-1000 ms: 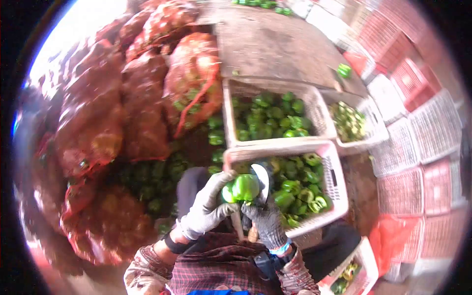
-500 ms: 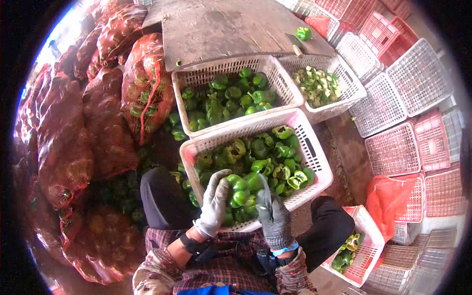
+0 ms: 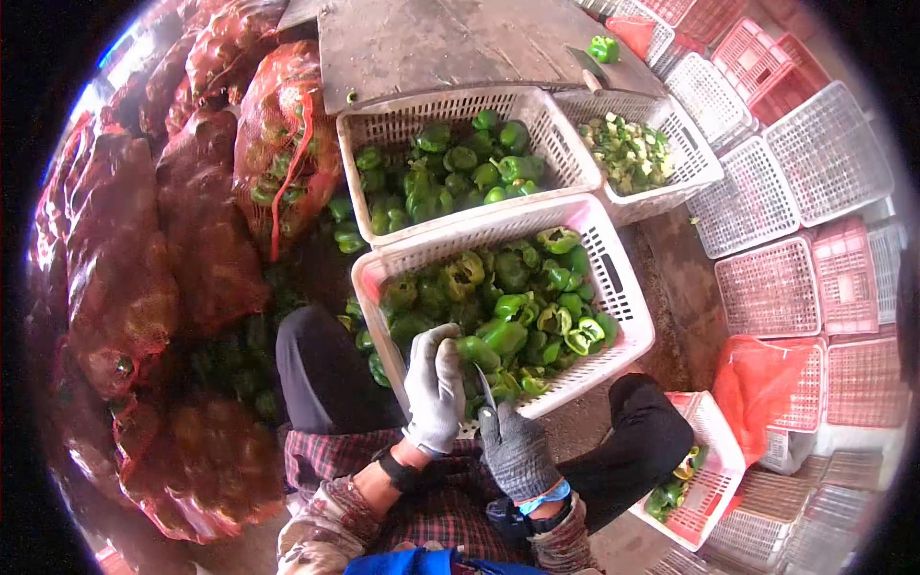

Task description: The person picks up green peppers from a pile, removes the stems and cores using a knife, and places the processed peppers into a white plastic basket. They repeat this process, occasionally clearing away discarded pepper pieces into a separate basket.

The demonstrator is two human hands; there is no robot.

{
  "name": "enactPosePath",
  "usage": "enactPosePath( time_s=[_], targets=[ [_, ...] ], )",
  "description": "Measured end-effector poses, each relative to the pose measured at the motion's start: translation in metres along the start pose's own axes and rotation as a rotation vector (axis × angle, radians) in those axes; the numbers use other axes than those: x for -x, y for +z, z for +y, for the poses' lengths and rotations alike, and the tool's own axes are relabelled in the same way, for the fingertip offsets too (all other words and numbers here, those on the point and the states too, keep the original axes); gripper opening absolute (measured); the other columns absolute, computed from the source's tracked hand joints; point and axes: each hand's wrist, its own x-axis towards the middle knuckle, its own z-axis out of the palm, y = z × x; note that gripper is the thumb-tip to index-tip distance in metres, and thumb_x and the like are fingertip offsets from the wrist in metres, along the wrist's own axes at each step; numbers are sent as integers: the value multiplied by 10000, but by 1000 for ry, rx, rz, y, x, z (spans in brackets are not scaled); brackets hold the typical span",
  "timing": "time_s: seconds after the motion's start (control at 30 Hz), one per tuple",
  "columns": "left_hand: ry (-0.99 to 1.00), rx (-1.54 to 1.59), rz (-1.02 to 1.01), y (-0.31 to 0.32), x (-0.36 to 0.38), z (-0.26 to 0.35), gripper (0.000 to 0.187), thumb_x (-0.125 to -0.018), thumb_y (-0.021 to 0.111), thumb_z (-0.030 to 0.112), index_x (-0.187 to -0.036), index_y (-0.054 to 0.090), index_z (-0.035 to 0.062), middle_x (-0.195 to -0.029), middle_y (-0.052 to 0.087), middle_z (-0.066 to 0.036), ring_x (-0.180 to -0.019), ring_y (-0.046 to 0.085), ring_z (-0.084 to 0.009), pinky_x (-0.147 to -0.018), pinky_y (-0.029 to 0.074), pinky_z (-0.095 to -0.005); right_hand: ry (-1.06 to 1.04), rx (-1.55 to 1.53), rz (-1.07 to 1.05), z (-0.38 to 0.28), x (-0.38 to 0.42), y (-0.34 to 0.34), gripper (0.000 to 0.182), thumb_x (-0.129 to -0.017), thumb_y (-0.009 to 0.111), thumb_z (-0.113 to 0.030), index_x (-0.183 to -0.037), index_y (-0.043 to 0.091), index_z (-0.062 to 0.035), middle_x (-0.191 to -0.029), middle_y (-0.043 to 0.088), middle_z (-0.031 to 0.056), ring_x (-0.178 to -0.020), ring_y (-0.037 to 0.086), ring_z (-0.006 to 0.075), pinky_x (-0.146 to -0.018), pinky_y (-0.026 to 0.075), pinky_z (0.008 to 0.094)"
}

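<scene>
My left hand (image 3: 433, 391), in a whitish glove, is closed around a green bell pepper (image 3: 477, 353) over the near side of a white crate (image 3: 628, 359). A small knife (image 3: 485, 387) is gripped in my right hand (image 3: 519, 450), which wears a grey glove. Its blade points up beside the pepper and my left fingers. Below them, the crate holds many green peppers, several cut open with pale insides showing, such as the halved pepper (image 3: 581, 335) at its right side.
Behind stands a crate (image 3: 565, 144) of whole peppers, beside a crate (image 3: 704, 177) of chopped pieces. A wooden board (image 3: 431, 48) carries one pepper (image 3: 604, 49) and a knife (image 3: 590, 77). Red mesh sacks (image 3: 206, 220) crowd the left; stacked crates (image 3: 767, 287) line the right.
My hands have drawn closer together. The pepper in my left hand has been turned, its side now facing up. The knife blade now shows clearly beside it. The view has shifted slightly.
</scene>
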Motion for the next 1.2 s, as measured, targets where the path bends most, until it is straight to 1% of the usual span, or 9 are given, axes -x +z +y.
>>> enactPosePath(
  time_s=[0.2, 0.27, 0.4, 0.47, 0.63, 0.87, 1.0, 1.1, 1.2],
  targets=[
    [-176, 198, 185, -2, -23, -11, 280, -1022, 428, 263, -1091, 575, 34, -969, 548, -12, -854, 458, -93, -788, 396, -231, 248, -280, -305, 10, 37, -2, 203, -978, 496, -202, -1036, 582, -27, -597, 568, 52, -486, 561, 152, -448, 465, 315],
    [-93, 202, 237, -6, -33, -6, 277, -1021, 426, 249, -1092, 577, 27, -990, 556, -25, -900, 488, -117, -845, 409, -262, 208, -489, -76, 22, 28, 1, 238, -944, 554, -172, -1126, 559, -18, -742, 604, 78, -605, 591, 144, -531, 486, 300],
    [167, 90, -211, -7, -15, 7, 239, -969, 516, 192, -1090, 571, -7, -1021, 582, -127, -963, 566, -224, -864, 444, -320, -11, -552, 239, 2, -21, -17, 494, -839, 703, -175, -1266, 510, -19, -1003, 646, 119, -856, 640, 192, -742, 518, 314],
    [422, -69, -336, -5, -8, 12, 272, -948, 552, 211, -1115, 560, -4, -1039, 580, -143, -976, 576, -255, -865, 450, -331, 296, -503, -75, 31, -33, -10, 679, -748, 776, -308, -1296, 482, -36, -1056, 653, 149, -955, 643, 247, -806, 515, 355],
    [-325, 356, -427, -4, 26, 9, 500, -838, 738, 320, -1173, 546, 3, -1030, 609, -50, -946, 548, -108, -832, 476, -264, 236, -514, -21, 31, -15, 2, 663, -747, 758, -307, -1289, 489, -35, -967, 663, 115, -861, 645, 226, -746, 531, 345],
    [-391, 393, -600, 0, 24, -4, 472, -828, 744, 321, -1122, 589, -14, -975, 647, -39, -866, 585, -93, -802, 501, -267, 352, -910, -177, 59, 2, 3, 524, -758, 741, -259, -1150, 523, 11, -863, 638, 66, -653, 602, 141, -548, 503, 288],
    [-481, 491, -680, 5, 29, -7, 432, -844, 727, 292, -1118, 595, -15, -983, 649, -30, -862, 592, -98, -802, 494, -252, 500, -907, -199, 66, 13, 2, 559, -778, 728, -257, -1203, 489, 16, -937, 645, 105, -748, 635, 204, -634, 524, 329],
    [-534, 507, -759, 5, 32, -9, 420, -848, 720, 281, -1125, 593, -8, -1003, 637, -29, -893, 584, -97, -820, 486, -258, 180, -573, -57, 84, 20, 14, 584, -797, 715, -234, -1258, 444, 1, -1015, 636, 124, -851, 638, 236, -725, 521, 344],
    [-468, 415, -720, 11, 36, -14, 400, -852, 716, 279, -1108, 592, -3, -988, 637, -29, -883, 580, -86, -817, 482, -254, 226, -466, 91, 63, 20, 11, 669, -821, 697, -205, -1364, 353, -22, -1084, 621, 123, -959, 614, 240, -827, 501, 349]
  ],
)
